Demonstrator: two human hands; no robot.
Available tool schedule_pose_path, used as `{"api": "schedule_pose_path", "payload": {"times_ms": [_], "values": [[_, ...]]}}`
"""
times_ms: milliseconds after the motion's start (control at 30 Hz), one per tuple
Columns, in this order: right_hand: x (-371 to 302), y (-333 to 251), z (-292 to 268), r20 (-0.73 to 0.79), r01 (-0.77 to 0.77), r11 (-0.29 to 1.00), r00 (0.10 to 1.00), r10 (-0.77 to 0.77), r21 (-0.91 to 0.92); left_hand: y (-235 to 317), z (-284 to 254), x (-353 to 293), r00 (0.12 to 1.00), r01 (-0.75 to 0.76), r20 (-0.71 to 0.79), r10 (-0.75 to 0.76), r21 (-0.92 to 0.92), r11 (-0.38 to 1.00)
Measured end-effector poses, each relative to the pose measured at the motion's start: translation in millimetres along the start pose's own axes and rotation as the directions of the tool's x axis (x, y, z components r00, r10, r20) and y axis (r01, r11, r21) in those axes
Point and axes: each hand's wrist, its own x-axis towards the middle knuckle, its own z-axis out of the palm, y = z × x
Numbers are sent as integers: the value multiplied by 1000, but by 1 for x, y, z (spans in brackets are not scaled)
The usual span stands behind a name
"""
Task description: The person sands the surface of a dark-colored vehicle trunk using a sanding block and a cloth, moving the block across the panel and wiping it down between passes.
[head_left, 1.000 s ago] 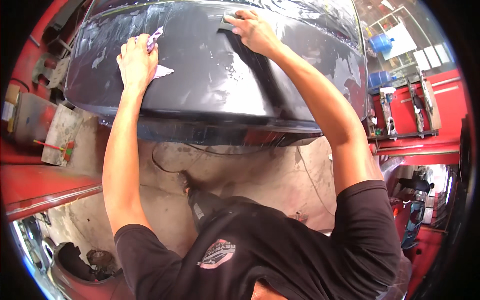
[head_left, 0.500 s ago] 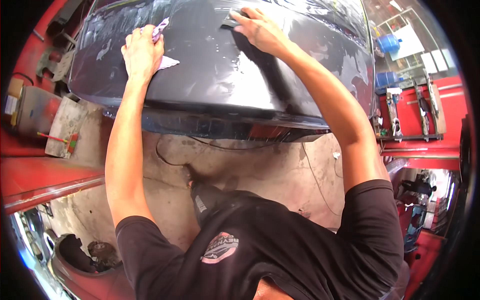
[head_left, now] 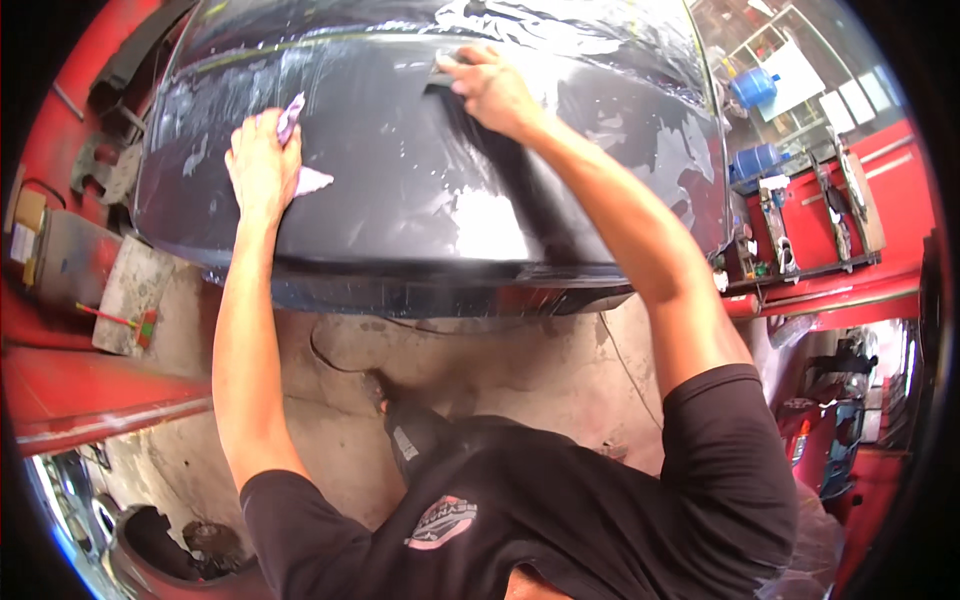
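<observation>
A wide, dark car panel (head_left: 370, 200) lies in front of me, wet and glossy, with whitish smears at its far left and water marks at the right. My left hand (head_left: 262, 165) rests on the panel's left side, fingers closed round a crumpled pale purple cloth (head_left: 313, 181). A corner of that cloth lies on the surface beside my wrist. Farther off and right of centre, my right hand (head_left: 492, 92) presses a small dark sanding pad (head_left: 438, 82) against the panel. My fingers cover part of the pad.
Below the panel's front edge is a stained concrete floor (head_left: 480, 355) with a thin cable. Blue water jugs (head_left: 752, 88) and a rack of parts (head_left: 785, 225) stand at right. Red walls and a grey board (head_left: 135, 290) are at left, with a dark car part (head_left: 160, 545) at lower left.
The view has tilted upward, so the panel and both hands sit lower in the picture and more of the far side shows. Both hands keep hold of the cloth and pad.
</observation>
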Motion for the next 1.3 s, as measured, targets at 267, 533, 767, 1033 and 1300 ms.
{"api": "schedule_pose_path", "payload": {"times_ms": [267, 533, 767, 1033, 1300], "values": [[-100, 83, -98, -32, -226, 958, 974, 224, -174, 13, -13, 2, 999, 4, 50, -6, 33, 999], [13, -8, 1, -117, -22, 1000, 993, 24, 22, -16, 19, 63, 945, -325, -2, 328, -142, 935], [-99, 110, -91, -99, -444, 878, 896, 433, -179, -2, 36, 93, 945, -328, -55, 324, -200, 923], [-2, 37, -48, 166, -279, 958, 950, 265, 67, -41, 41, 84, 947, -319, -77, 311, -312, 895], [-8, 37, -51, 62, -258, 966, 965, 256, 14, -16, 35, 90, 943, -333, -83, 322, -236, 913]]}}
